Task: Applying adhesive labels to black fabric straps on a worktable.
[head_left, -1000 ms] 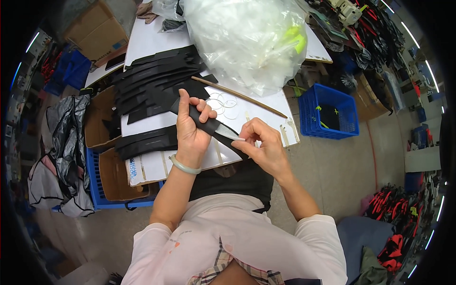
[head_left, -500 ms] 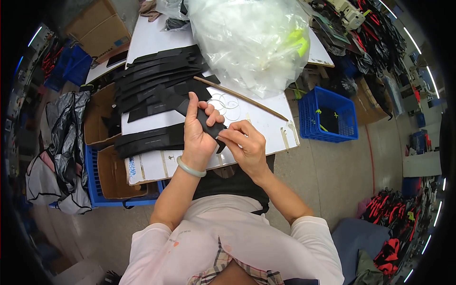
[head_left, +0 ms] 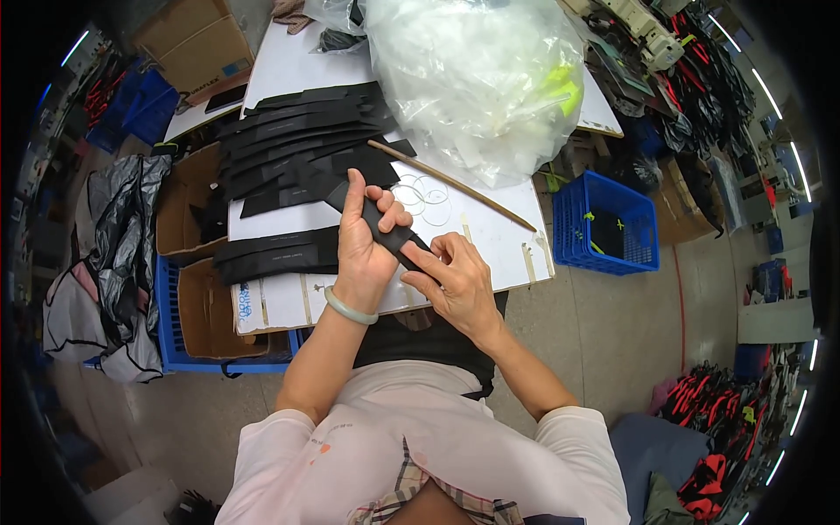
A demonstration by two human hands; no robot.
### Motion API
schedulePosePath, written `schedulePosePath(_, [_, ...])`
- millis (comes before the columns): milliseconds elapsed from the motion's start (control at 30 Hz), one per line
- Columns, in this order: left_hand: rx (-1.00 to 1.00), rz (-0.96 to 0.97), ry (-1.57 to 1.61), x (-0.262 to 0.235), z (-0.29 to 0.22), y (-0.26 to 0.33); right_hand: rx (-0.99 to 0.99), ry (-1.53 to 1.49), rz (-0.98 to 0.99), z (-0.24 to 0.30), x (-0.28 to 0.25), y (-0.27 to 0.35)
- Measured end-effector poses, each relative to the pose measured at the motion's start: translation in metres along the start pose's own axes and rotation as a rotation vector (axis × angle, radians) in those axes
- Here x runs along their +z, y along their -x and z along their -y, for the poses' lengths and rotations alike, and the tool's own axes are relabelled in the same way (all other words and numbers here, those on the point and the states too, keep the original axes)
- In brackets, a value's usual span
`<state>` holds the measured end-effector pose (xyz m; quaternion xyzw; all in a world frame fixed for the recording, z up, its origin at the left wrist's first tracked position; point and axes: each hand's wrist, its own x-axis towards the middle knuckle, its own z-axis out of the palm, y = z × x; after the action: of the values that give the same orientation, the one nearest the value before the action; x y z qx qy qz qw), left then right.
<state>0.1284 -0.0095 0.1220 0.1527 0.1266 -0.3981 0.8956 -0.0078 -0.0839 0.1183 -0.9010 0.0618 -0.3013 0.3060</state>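
Observation:
A black fabric strip point(head_left: 395, 238) lies across my left hand point(head_left: 366, 249), whose fingers curl over it with the thumb pointing up. At the strip's near end, the thumb and fingers of my right hand point(head_left: 464, 284) close on the black material. My right fingertips partly cover that end. Left of my hands, a short pile of black strips point(head_left: 280, 254) rests along the table edge. Farther back lies a larger, fanned-out stack of similar black strips point(head_left: 297, 127). Beyond my fingers, thin pale rings point(head_left: 424, 199) lie on the white tabletop point(head_left: 490, 241).
A wooden stick point(head_left: 455, 186) slants across the table beside a big clear plastic bag point(head_left: 472, 79) of white material. On the floor to the right stands a blue crate point(head_left: 604, 254). Cardboard boxes point(head_left: 223, 319) sit left of the table, near silver-grey fabric point(head_left: 122, 254).
My right fingers have shifted along the strip's near end and opened out from a tighter pinch. My left hand keeps its grip. The whole view has shifted slightly.

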Motion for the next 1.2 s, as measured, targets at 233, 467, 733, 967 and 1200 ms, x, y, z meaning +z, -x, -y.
schedulePosePath(233, [0.085, 0.215, -0.186, 0.000, 0.006, 0.008, 0.100, -0.267, -0.041, -0.007, -0.005, 0.012])
schedulePosePath(467, [0.262, 0.509, -0.640, 0.005, 0.028, 0.029, 0.588, -0.818, -0.094, -0.011, -0.018, 0.002])
schedulePosePath(733, [0.564, 0.732, -1.760, -0.071, 0.037, 0.093, -0.114, 0.145, -0.145, -0.093, -0.033, 0.051])
schedulePosePath(967, [0.615, 0.745, -2.341, -0.111, 0.064, 0.061, -0.093, 0.368, 0.009, -0.121, -0.023, 0.109])
schedulePosePath(1200, [0.688, 0.692, -2.334, -0.112, 0.082, 0.059, -0.013, 0.425, 0.125, -0.123, -0.034, 0.125])
